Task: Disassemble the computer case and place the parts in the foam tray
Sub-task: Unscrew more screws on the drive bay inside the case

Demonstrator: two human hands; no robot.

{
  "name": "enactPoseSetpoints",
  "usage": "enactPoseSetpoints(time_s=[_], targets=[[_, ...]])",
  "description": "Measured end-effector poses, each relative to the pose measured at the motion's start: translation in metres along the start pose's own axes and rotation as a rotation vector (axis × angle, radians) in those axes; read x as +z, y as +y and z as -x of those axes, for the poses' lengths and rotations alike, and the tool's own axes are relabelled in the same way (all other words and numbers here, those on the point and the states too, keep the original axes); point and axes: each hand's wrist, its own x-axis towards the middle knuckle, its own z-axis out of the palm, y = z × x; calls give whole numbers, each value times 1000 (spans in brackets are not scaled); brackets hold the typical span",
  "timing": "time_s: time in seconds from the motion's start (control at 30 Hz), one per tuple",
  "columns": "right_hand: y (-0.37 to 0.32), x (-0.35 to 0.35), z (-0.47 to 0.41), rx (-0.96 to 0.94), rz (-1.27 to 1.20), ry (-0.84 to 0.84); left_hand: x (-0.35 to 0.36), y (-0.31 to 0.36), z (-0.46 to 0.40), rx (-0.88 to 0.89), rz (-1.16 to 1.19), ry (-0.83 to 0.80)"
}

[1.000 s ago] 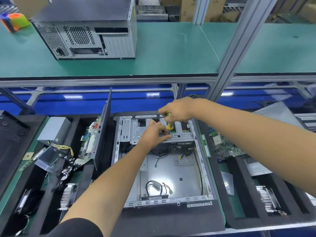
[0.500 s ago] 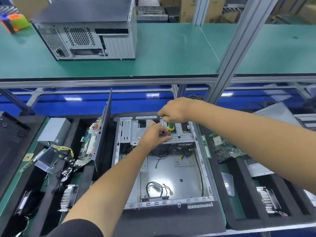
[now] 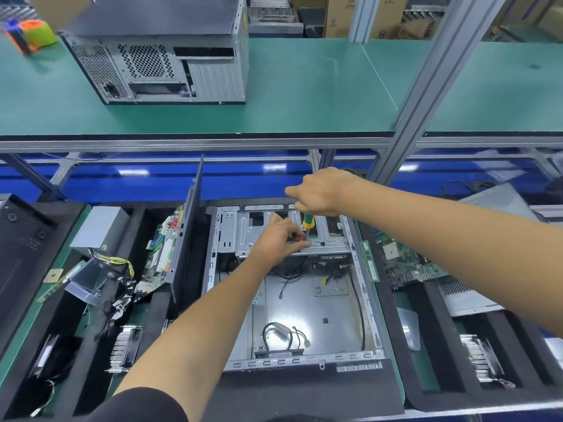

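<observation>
An open grey computer case [image 3: 304,303] lies flat in front of me, with loose cables on its floor. Across its far end sits a metal drive bracket [image 3: 243,233]. My right hand [image 3: 320,193] grips a screwdriver with a yellow and green handle [image 3: 308,221], held upright with its tip down on the bracket. My left hand [image 3: 278,239] has its fingers curled at the bracket's near edge, right beside the screwdriver tip. A black foam tray [image 3: 91,300] on the left holds a motherboard, a power supply [image 3: 99,226] and a heatsink.
Another black foam tray [image 3: 432,345] on the right holds a circuit board [image 3: 405,263], a metal panel and a heatsink. A second closed computer case [image 3: 161,53] stands on the green shelf behind. An aluminium post [image 3: 426,95] rises just past my right hand.
My right hand has lifted a little, so more of the screwdriver handle shows below it. My left hand stays at the bracket.
</observation>
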Motion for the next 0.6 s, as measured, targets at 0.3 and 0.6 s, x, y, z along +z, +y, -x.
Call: enactPoseSetpoints(time_s=[0.3,0.6], targets=[[3,-1,4,-18,-452,-117,1,-2,-1,2,9,6],[5,-2,3,-99,-457,-116,1,-2,-1,-13,37,-2]])
